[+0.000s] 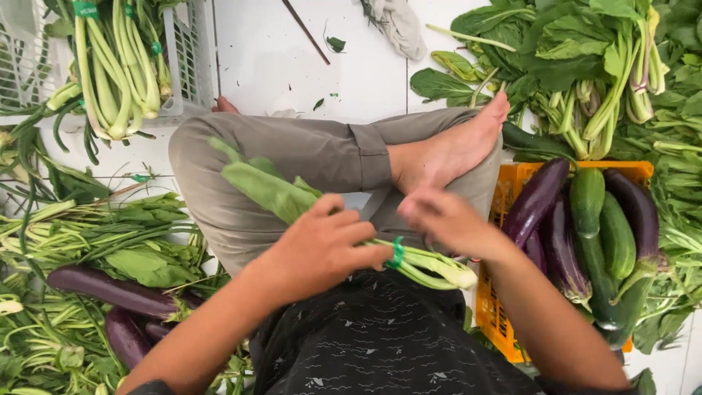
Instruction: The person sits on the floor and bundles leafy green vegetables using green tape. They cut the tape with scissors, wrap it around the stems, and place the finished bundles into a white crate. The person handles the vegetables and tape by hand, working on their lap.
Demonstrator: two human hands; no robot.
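Over the lap, the left hand (322,245) is gripping a leafy green bundle (292,197) near its green tie band (397,252), while the right hand (446,219) is pinching closed beside the orange crate (512,179).

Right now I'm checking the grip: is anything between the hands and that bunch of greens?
Nothing visible. The left hand is closed around the bunch of greens beside its green band; the right hand touches the pale stem end.
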